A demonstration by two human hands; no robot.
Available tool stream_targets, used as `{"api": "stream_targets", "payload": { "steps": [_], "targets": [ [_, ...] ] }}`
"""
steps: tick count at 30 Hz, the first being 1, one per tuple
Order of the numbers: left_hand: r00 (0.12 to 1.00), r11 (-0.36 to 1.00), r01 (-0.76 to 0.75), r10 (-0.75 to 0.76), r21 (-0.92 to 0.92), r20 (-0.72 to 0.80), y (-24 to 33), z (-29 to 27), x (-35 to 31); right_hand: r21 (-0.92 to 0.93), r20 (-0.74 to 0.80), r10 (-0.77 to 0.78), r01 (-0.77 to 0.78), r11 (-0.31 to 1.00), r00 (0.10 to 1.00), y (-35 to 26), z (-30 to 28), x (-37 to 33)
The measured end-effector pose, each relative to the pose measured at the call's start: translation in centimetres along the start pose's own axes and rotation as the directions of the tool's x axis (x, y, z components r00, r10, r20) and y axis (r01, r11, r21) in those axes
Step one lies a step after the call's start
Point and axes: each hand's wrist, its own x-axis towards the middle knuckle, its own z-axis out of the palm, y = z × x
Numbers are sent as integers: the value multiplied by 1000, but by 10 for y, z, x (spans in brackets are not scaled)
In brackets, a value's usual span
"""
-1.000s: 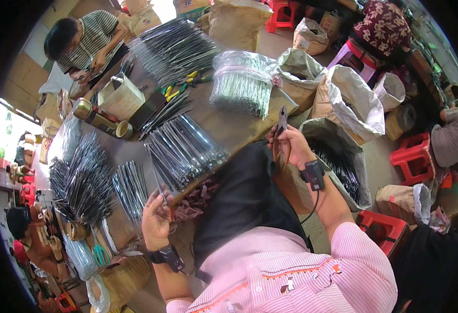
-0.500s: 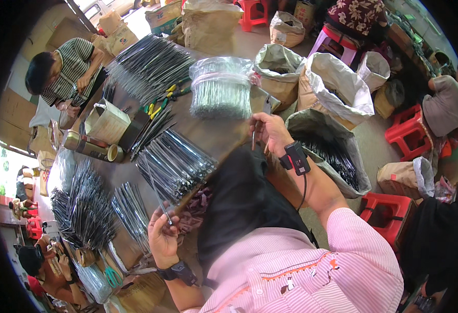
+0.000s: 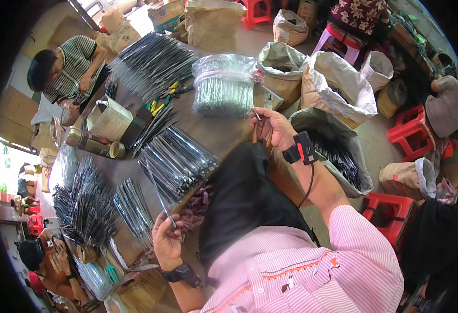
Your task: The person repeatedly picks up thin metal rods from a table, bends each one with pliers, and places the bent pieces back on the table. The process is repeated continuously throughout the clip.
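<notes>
My left hand is closed, pinching a long thin dark strip near its lower end. The strip slants up and left along the side of a bundle of shiny dark strips on the table. My right hand is closed, above my lap by the table edge. In it is a small tool with two brown handle ends pointing down; a thin pale metal piece shows above the fingers. The fingers partly hide this tool. Beside that hand stands a plastic-wrapped bundle of pale thin strips.
More dark strips lie in piles on the left of the table and at its far side. Yellow-and-green-handled pliers lie among them. An open sack of dark strips stands right of my forearm, near red stools. Across the table sits a person.
My right hand has turned slightly, and the tool in it has shifted with it; a pale metal piece now shows above the fingers. The left hand keeps its strip, almost unmoved.
</notes>
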Motion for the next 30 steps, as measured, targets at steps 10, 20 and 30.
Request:
{"api": "stream_targets", "payload": {
  "steps": [10, 20, 30],
  "targets": [
    [999, 998, 11, -10, 54, -32, -13, 4, -2, -736, -5, -275, 182, 652, 961, 17, -21, -14],
    [999, 991, 15, -20, 134, 35, -18, 20, -3, -149, 42, 179, -171, 974, 983, 18, 17, -80],
    [974, 963, 94, -142, 253, 178, -27, 60, -8, -606, 251, 95, 79, 792, 963, 66, 76, -117]
  ]
}}
